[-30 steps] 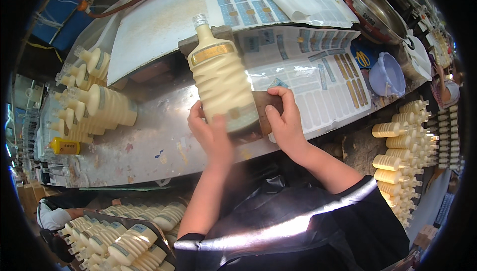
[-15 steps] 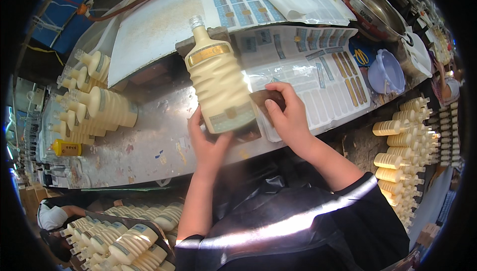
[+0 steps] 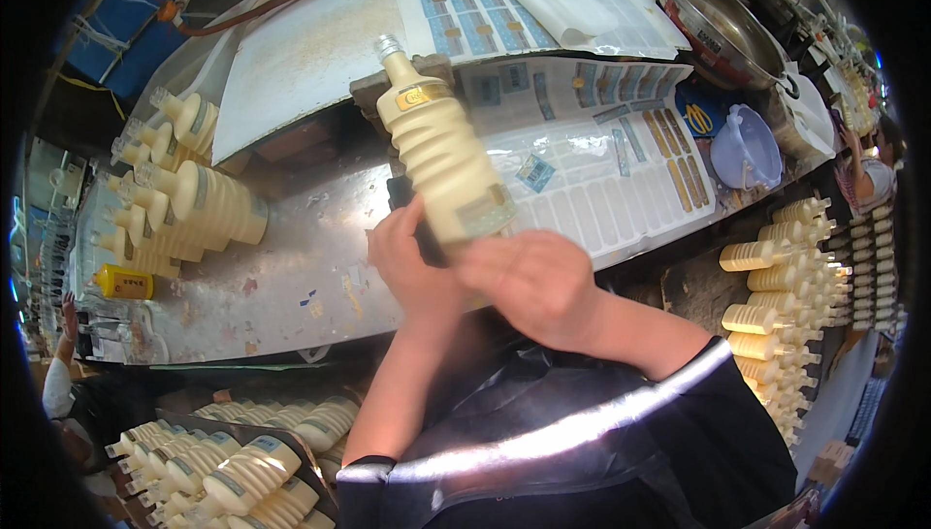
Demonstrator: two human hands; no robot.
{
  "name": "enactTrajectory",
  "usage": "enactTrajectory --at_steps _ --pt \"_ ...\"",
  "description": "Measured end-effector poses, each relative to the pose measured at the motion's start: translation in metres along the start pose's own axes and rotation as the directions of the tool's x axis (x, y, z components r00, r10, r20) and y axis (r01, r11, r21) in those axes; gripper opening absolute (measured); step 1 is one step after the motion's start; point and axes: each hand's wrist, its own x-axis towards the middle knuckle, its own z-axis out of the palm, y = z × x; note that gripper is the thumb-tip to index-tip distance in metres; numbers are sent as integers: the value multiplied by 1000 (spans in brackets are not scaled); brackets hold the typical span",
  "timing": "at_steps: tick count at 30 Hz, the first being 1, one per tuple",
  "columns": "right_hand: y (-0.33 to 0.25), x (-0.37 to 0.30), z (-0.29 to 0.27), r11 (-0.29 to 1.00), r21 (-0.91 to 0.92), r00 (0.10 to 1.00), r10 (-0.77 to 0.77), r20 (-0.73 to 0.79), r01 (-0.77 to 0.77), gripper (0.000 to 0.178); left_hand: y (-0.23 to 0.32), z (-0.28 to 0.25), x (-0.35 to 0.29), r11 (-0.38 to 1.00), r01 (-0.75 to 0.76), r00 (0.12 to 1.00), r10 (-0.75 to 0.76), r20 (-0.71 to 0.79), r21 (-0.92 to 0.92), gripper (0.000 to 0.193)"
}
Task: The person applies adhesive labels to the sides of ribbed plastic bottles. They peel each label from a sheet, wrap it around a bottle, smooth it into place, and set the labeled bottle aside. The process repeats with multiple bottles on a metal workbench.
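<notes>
A cream bottle (image 3: 446, 160) with a wavy ribbed body, clear neck and gold front label lies tilted across the bench, its neck on a dark block (image 3: 367, 93). My left hand (image 3: 412, 262) is closed round the left side of its base. My right hand (image 3: 533, 287), blurred, has its fingers curled at the bottom end; whether they hold anything besides is hidden. A dark piece (image 3: 399, 192) shows between the bottle and my left fingers. To the right lies a backing sheet (image 3: 601, 214) with blue and gold labels, including a loose-looking blue label (image 3: 535, 172).
Cream bottles (image 3: 208, 204) stand at the left beside a yellow bottle (image 3: 126, 283). More bottles fill a crate (image 3: 247, 476) lower left and rows (image 3: 761, 287) at right. A lilac bucket (image 3: 747, 146) and metal pan (image 3: 722, 20) stand right. A white board (image 3: 301, 64) crosses behind.
My right hand has moved left and down to the bottle's base. The brown flat piece it held is no longer visible there. The bottle has turned about its length and shifted slightly right.
</notes>
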Motion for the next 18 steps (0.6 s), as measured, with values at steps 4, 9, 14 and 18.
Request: enactTrajectory --at_steps 4,9,14,18 --pt "-2 3 -6 997 -20 997 69 24 -68 35 4 0 1 1000 -9 1000 9 8 21 72" --pt "-9 11 -8 999 -19 990 29 136 -27 39 7 4 3 998 -40 998 42 -41 42 67" --pt "22 23 -6 983 -6 982 184 38 -184 32 8 -1 2 1000 -5 1000 5 10 8 72" --pt "22 33 -12 982 -128 988 145 57 -136 36 7 -3 2 1000 -8 1000 8 3 1 74"
